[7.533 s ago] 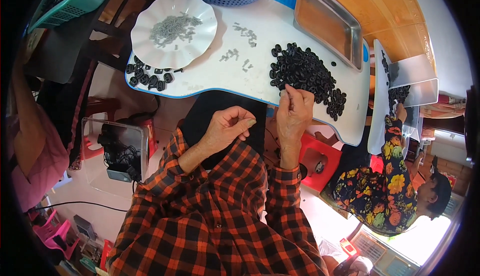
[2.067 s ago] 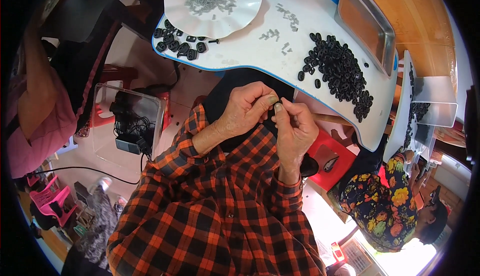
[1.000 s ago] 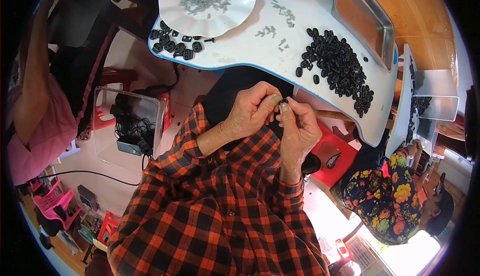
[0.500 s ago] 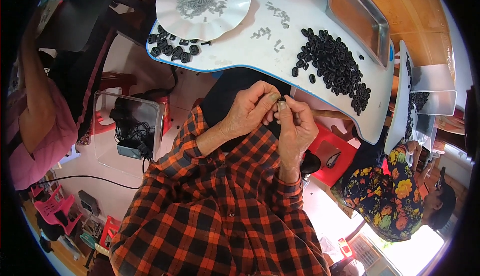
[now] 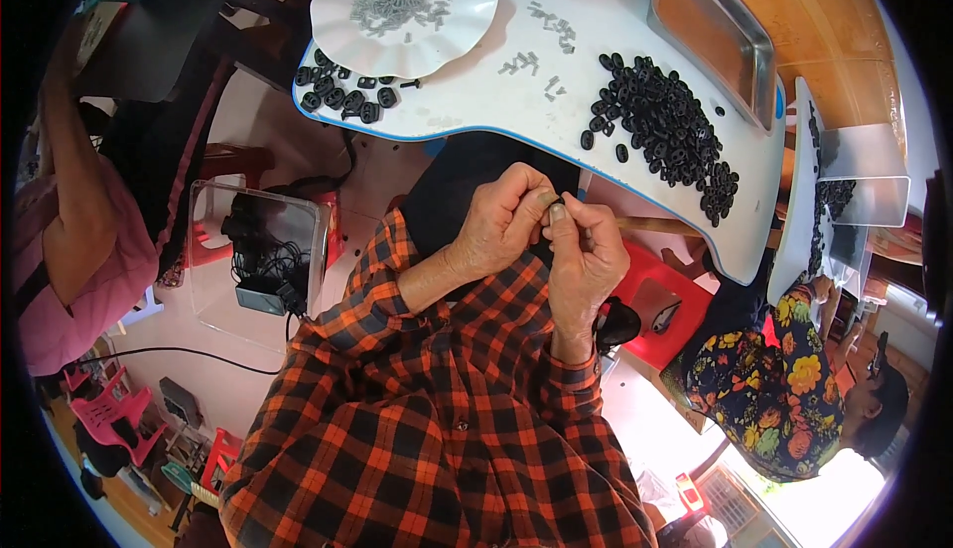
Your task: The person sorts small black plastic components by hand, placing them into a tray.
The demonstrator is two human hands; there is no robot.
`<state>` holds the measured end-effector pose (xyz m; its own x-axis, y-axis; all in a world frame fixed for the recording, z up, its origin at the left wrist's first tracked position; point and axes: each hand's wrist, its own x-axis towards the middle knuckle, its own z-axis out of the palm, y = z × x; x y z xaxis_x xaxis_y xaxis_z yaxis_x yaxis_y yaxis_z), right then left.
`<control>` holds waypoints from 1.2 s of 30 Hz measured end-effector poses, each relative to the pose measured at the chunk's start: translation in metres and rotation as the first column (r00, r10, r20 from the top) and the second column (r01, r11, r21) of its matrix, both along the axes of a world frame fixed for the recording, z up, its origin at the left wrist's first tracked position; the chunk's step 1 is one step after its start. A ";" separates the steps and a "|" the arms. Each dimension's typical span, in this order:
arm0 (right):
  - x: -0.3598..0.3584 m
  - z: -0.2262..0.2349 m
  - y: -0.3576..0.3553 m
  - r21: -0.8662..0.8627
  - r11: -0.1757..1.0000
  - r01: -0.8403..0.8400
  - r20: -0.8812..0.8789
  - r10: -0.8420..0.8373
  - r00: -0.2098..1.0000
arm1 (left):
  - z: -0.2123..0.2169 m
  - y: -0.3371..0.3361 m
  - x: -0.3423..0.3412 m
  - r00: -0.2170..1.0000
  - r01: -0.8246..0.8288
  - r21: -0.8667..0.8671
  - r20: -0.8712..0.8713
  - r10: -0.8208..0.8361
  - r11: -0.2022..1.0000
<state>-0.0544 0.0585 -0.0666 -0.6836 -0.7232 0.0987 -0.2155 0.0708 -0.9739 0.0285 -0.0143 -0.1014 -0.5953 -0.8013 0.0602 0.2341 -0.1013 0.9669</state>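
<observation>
My left hand (image 5: 496, 218) and my right hand (image 5: 586, 248) meet over my lap, just in front of the table edge. Both are closed in a pinch, thumbs and fingertips touching. Between them is a small black plastic piece, almost wholly covered by the fingers now. On the white table (image 5: 467, 101) lies a big heap of small black oval pieces (image 5: 660, 116) at the right. Thin clear short rods (image 5: 536, 64) are scattered in the middle. More such rods (image 5: 402, 4) fill a white scalloped plate (image 5: 333, 22) at the left, with black two-holed pieces (image 5: 347, 101) beside it.
A metal tray (image 5: 720, 37) stands at the table's far right. Below the table are a red stool (image 5: 685, 295) and a clear bin (image 5: 213, 300) with black cables and an adapter. One person in pink (image 5: 89, 260) sits left, another in a floral top (image 5: 764, 389) right.
The black piece that showed between my fingertips is now nearly hidden. My hands have closed slightly tighter together and barely shifted.
</observation>
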 end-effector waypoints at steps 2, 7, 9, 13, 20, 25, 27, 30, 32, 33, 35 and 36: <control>0.000 -0.002 0.000 -0.010 1.000 0.007 -0.076 -0.007 0.997 | 0.000 0.002 0.000 0.999 -0.042 -0.057 0.006 0.042 0.997; -0.001 0.008 -0.004 0.025 0.999 -0.030 0.153 0.026 0.988 | 0.001 -0.003 0.001 0.999 -0.036 0.057 -0.006 0.036 0.998; -0.003 0.014 -0.005 0.049 0.998 -0.029 0.187 0.019 0.982 | 0.002 -0.004 0.000 1.000 -0.030 0.072 -0.006 0.031 0.997; -0.009 0.013 -0.002 0.098 0.993 -0.065 0.193 0.045 0.980 | 0.000 -0.003 -0.001 1.000 -0.023 0.082 -0.019 0.024 0.996; -0.016 0.004 0.000 0.099 0.992 -0.080 0.198 0.059 0.978 | -0.004 0.001 -0.003 1.000 0.011 0.072 0.004 -0.011 0.997; -0.020 -0.001 0.002 0.076 0.994 -0.081 0.239 0.061 0.969 | 0.001 -0.002 -0.004 0.999 0.034 0.040 0.033 -0.035 0.999; -0.023 -0.004 0.005 0.097 0.994 -0.044 0.191 0.025 0.981 | 0.006 -0.005 -0.005 0.997 0.027 0.024 0.077 -0.028 0.999; -0.028 -0.003 0.007 0.111 0.994 0.019 0.153 -0.036 0.988 | 0.009 -0.016 -0.009 0.988 -0.028 -0.182 0.146 0.055 0.983; -0.031 -0.002 0.009 0.100 0.994 0.048 0.166 -0.064 0.984 | 0.009 -0.026 -0.014 0.964 -0.096 -0.510 0.166 0.208 0.855; -0.032 -0.002 0.010 0.102 0.993 0.051 0.171 -0.068 0.983 | 0.011 -0.031 -0.018 0.964 -0.094 -0.515 0.166 0.206 0.852; -0.034 -0.003 0.011 0.100 0.993 0.056 0.178 -0.073 0.981 | 0.015 -0.037 -0.028 0.914 -0.105 -0.695 0.214 0.344 0.712; -0.034 -0.004 0.011 0.098 0.994 0.055 0.188 -0.073 0.979 | 0.019 -0.039 -0.033 0.916 -0.102 -0.698 0.212 0.342 0.708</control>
<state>-0.0886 0.0699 -0.0702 -0.7286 -0.6772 -0.1030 -0.0182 0.1695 -0.9854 -0.0046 -0.0534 -0.0819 -0.4864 -0.7338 0.4742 -0.1516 0.6054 0.7813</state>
